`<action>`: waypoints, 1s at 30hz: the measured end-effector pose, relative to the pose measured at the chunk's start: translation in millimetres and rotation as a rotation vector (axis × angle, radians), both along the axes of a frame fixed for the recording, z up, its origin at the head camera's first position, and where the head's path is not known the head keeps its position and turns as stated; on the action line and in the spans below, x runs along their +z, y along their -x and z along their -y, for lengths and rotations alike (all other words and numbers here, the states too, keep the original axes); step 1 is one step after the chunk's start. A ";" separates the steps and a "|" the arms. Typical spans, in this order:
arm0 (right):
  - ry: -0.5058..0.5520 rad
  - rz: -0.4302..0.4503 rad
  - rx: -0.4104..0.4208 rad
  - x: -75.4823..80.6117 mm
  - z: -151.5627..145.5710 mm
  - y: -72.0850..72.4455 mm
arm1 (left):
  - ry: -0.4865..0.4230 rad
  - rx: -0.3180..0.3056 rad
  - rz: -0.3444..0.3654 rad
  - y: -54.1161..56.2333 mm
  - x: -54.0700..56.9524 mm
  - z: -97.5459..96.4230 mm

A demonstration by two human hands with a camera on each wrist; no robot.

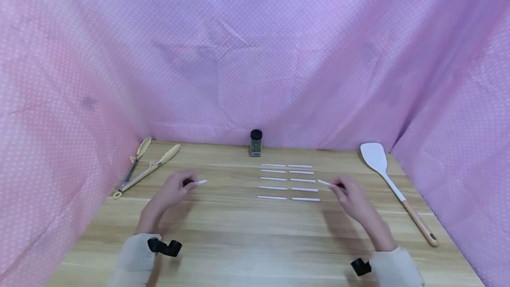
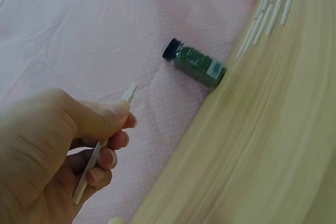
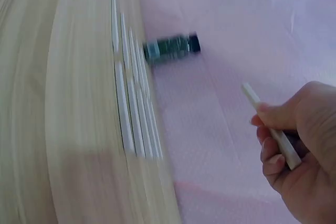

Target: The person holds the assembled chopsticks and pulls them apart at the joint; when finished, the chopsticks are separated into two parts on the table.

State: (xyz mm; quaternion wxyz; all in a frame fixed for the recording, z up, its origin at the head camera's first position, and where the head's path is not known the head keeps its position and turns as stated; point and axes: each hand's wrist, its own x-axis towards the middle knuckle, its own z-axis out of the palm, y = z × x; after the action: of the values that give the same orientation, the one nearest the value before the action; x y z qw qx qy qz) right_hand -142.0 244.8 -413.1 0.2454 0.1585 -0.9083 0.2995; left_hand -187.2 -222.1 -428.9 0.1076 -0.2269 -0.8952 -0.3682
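My left hand (image 1: 175,188) pinches a slim white stick (image 2: 87,174) between thumb and fingers, its narrower tip poking out past the thumb. On the other side, my right hand (image 1: 352,196) grips a thicker white stick (image 3: 286,148) that points toward the middle. Both hands are raised over the wooden table. Between them lie white sticks in two columns of several rows: thinner ones (image 1: 272,188) on the left and slightly thicker ones (image 1: 304,189) on the right. The right hand is close to the right column; the left hand is farther from the sticks.
A spice jar (image 1: 256,146) with a black lid stands at the table's back edge. Opened tongs (image 1: 140,178) lie at the left. A white turner (image 1: 374,157) with a wooden handle lies at the right. Pink dotted cloth (image 1: 255,56) surrounds the table (image 1: 247,242).
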 end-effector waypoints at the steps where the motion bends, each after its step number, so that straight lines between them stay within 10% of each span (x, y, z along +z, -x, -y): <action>1: 0.000 0.024 -0.007 1.2 -8.2 -0.3 | -0.006 -0.008 0.011 0.5 -0.7 4.7; 12: -0.048 0.088 0.078 -18.5 -20.1 0.3 | 0.110 -0.082 0.092 -9.8 -15.4 -54.8; 18: -0.063 0.261 0.144 -31.0 -14.6 -0.9 | 0.131 -0.126 0.171 -20.1 -26.6 -98.0; 30: -0.129 0.388 0.225 -55.7 7.4 0.8 | 0.156 -0.157 0.108 -24.9 -55.5 -170.1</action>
State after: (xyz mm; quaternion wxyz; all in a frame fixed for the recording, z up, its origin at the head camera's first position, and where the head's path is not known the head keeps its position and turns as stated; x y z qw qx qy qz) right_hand -142.8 237.4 -468.8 0.0206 0.2135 -0.9323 0.2911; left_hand -162.3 -52.0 -484.3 0.0121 -0.2837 -0.9052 -0.3162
